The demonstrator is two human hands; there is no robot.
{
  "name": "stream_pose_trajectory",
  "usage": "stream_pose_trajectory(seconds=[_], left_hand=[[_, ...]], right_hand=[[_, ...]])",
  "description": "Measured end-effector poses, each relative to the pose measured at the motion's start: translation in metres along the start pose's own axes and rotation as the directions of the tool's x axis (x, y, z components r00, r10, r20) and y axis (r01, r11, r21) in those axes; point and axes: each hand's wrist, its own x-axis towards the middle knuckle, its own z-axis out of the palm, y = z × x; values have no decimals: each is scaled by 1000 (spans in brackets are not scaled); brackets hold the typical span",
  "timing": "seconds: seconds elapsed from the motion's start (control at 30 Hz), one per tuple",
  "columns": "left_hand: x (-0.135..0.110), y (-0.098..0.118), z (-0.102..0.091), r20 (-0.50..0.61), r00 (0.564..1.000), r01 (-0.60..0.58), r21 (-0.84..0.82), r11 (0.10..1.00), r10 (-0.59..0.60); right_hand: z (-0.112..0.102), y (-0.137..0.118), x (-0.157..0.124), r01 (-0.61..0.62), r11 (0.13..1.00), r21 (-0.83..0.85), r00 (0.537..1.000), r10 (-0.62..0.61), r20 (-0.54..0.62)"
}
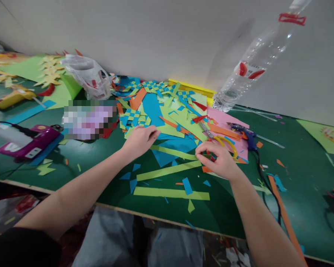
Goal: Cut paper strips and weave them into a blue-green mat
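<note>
My left hand (140, 140) lies on the green table (308, 193) with its fingers stretched toward a blue paper sheet (169, 146) and the heap of blue and green woven paper (144, 111). My right hand (218, 157) is curled, its thumb and fingers pinching the end of a yellow-green paper strip (169, 170). Right beside that hand lie yellow-handled scissors (219, 140). Two more yellow-green strips, the upper strip (174, 152) and the lower strip (169, 193), lie near the table's front edge among small blue scraps.
A clear plastic bottle (250, 70) leans by the wall at the right. A blue glue gun (246, 133) with its black cord lies right of the scissors. A magenta device (30, 142), a white plastic bag (86, 76) and yellow paper shapes (48, 72) sit at the left.
</note>
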Motion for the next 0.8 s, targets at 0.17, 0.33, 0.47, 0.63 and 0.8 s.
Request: stream_pose_trajectory(seconds=[0.17,0.33,0.47,0.63,0.8], left_hand=[[-1,2,-1,25,996,-88,16,996,88],[-5,10,3,139,900,-413,-42,910,414],[-7,14,9,210,833,-502,-102,859,512],[-7,12,10,225,809,-526,-135,840,543],[-6,9,12,232,816,-497,-187,847,530]], right_hand=[[3,-2,0,-7,1000,-24,993,10,119],[16,6,2,-12,955,-296,993,47,113],[22,13,3,-10,927,-374,998,32,52],[21,13,4,-21,927,-374,1000,14,-22],[21,12,5,-18,924,-382,999,3,-40]])
